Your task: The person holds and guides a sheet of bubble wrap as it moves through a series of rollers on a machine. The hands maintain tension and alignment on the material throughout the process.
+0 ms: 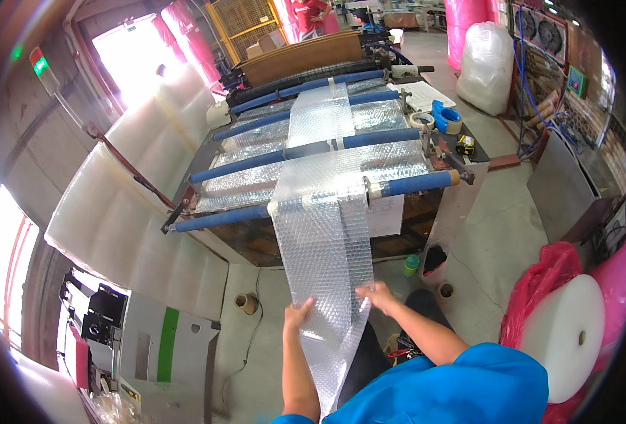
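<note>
A long strip of clear bubble wrap (323, 247) comes over the blue rollers of a machine and hangs down in front of me, its lower end reaching toward my lap. My left hand (299, 313) pinches the strip's left edge, thumb on top. At the opposite edge, a little higher, my right hand (376, 297) is closed on the wrap with the thumb over it. Fingers under the sheet are hidden on both sides. The nearest blue roller (415, 184) lies beyond my hands, and the strip drapes over its middle.
On the machine's right side lie tape rolls (421, 120) and a yellow-black tape measure (465, 145). A large white foam roll (563, 338) stands at right. Cardboard tubes (245, 304) and a green bottle (412, 265) are on the floor. Far back is a person in red (308, 15).
</note>
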A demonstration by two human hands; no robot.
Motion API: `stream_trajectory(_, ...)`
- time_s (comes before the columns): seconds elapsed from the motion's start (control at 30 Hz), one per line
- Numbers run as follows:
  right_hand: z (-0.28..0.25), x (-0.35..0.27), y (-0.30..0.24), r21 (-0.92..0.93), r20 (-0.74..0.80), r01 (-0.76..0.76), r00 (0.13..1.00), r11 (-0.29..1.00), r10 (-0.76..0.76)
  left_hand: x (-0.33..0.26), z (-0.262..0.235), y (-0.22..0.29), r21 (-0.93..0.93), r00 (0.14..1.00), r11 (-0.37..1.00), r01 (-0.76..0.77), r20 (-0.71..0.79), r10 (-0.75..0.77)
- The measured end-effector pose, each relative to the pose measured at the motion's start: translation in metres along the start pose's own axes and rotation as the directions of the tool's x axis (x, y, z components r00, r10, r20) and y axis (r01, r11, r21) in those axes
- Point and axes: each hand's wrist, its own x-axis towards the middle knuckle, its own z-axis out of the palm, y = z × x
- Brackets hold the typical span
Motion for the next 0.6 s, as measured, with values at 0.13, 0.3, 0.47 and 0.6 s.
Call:
stream_trajectory(0.13, 0.013, -0.063, -0.026, -0.068, 0.132, -0.177, 0.974, 0.982, 0.185, -0.062, -0.016, 0.011, -0.203, 0.974, 0.966, -0.159, -0.194, 0.120)
stream_trajectory(0.3, 0.029, -0.119, -0.050, 0.073, 0.213, -0.120, 0.972, 0.990, 0.102, -0.110, -0.061, 0.055, -0.255, 0.969, 0.937, -0.240, -0.118, 0.216)
stream_trajectory(0.47, 0.012, -0.068, 0.013, 0.031, 0.089, -0.055, 0.995, 0.998, 0.052, -0.046, -0.019, -0.014, -0.252, 0.983, 0.951, -0.180, -0.092, 0.161)
stream_trajectory(0.6, -0.012, -0.011, 0.043, -0.187, 0.007, -0.073, 0.997, 0.980, 0.075, 0.014, 0.022, -0.045, -0.216, 0.977, 0.956, -0.199, -0.114, 0.178)
